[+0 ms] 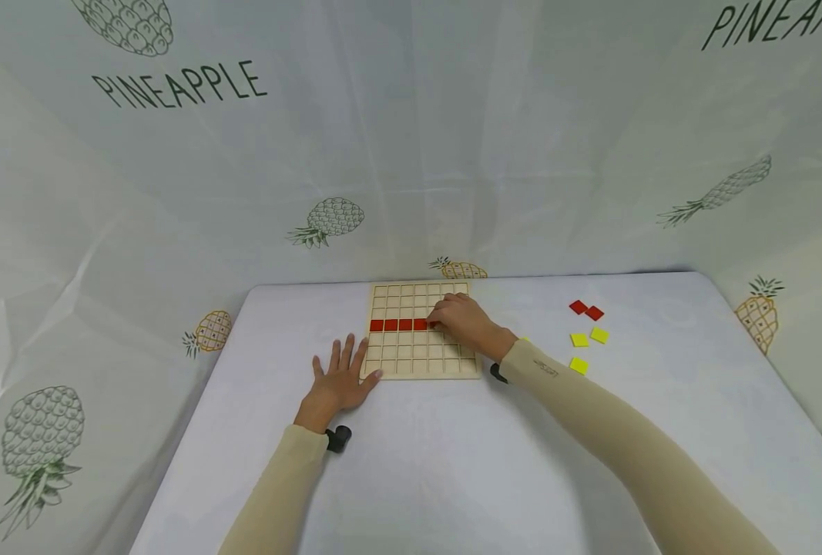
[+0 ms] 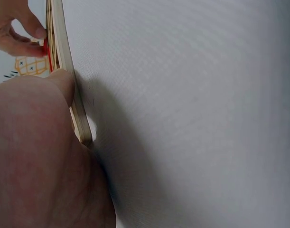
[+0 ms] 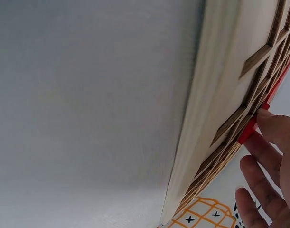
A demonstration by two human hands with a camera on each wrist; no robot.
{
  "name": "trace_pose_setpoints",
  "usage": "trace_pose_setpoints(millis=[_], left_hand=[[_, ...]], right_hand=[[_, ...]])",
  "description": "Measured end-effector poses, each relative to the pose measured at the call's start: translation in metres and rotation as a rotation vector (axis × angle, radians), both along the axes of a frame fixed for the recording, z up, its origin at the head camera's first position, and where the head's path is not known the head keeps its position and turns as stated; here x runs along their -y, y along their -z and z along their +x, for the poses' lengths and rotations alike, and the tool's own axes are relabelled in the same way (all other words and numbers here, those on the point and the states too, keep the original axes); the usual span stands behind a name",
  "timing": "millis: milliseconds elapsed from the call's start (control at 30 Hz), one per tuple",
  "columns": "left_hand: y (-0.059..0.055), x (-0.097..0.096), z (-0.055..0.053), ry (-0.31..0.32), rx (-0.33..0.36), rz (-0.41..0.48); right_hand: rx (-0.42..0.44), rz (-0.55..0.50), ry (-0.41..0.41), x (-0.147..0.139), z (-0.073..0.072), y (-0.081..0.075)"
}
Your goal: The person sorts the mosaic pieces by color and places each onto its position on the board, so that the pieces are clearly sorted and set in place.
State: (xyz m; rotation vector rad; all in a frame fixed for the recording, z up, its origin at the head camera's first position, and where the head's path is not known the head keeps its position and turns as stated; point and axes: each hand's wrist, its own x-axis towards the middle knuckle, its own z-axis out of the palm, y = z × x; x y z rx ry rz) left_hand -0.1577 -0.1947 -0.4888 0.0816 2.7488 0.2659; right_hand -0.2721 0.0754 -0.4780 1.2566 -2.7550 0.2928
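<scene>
A wooden grid board (image 1: 421, 368) lies near the table's far edge. Along one of its rows sits a line of red square tiles (image 1: 391, 325). My right hand (image 1: 462, 316) reaches over the board and pinches a red tile (image 3: 247, 132) between thumb and finger, at the right end of that row. In the head view the hand partly hides this tile. My left hand (image 1: 341, 383) rests with spread fingers on the table at the board's left side. Its thumb (image 2: 64, 83) touches the board's edge near a corner.
To the right of the board lie two loose red tiles (image 1: 594, 313) and several yellow tiles (image 1: 579, 339), one partly behind the right sleeve. A white cloth covers the table (image 1: 411, 478). Behind it hangs a pineapple-print curtain (image 1: 466, 154).
</scene>
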Motion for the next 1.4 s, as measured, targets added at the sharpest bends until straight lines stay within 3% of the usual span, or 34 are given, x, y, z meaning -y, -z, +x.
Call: trace_pose_setpoints(millis=[333,533,667,967,1400], left_hand=[[0.003,0.001,-0.001,-0.002,0.019,0.034],[0.011,0.004,-0.003,0.003,-0.002,0.046],[0.018,0.006,-0.006,0.005,-0.009,0.047],[0.022,0.009,-0.009,-0.004,0.019,0.069],[0.027,0.01,-0.008,0.005,-0.002,0.075]], right_hand=[[0.023,0.014,0.035,0.005,-0.002,0.002],[-0.03,0.093,0.032,0.001,0.006,-0.001],[-0.042,0.09,0.028,-0.007,0.013,-0.002],[-0.113,-0.056,0.053,-0.05,0.024,0.0],[-0.114,-0.045,0.225,-0.121,0.034,-0.006]])
